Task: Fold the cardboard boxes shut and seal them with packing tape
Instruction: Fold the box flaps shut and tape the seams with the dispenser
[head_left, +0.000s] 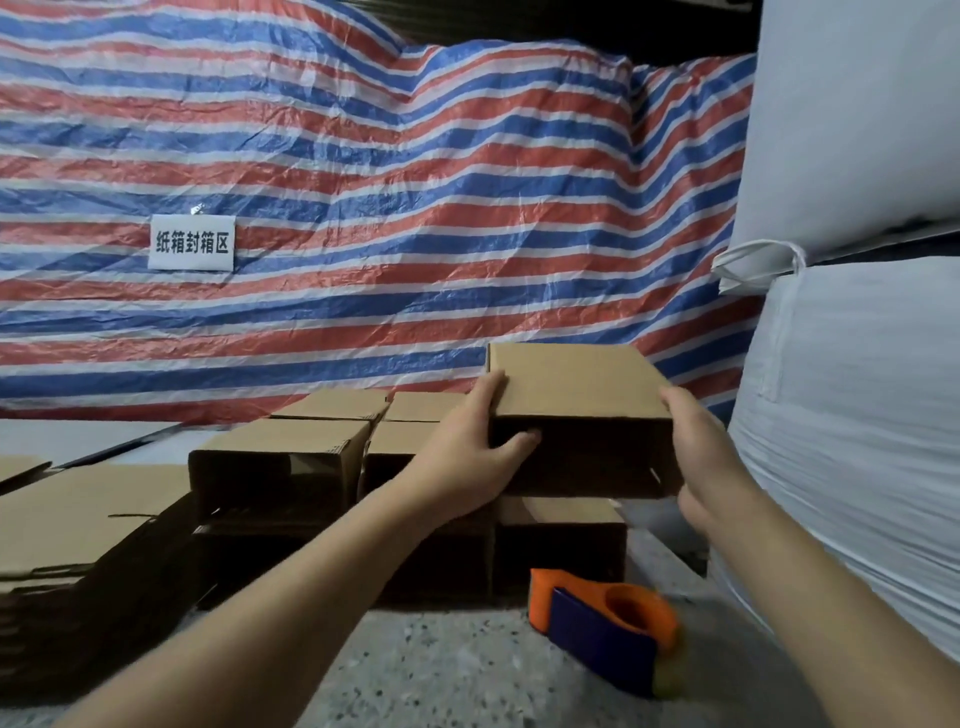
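A brown cardboard box (576, 384) is held between both hands above another box (561, 540) on the floor. My left hand (467, 457) grips its left end, thumb on the front face and fingers curled over the top edge. My right hand (701, 452) clasps its right end. Its dark front side faces me. An orange and blue tape dispenser (608, 623) lies on the speckled floor below my right forearm, touched by neither hand.
More assembled boxes (280, 462) stand in rows to the left and behind. A stack of flat cardboard (67, 525) lies at far left. White bulk sacks (852, 415) crowd the right. A striped tarp with a paper sign (191, 242) hangs behind.
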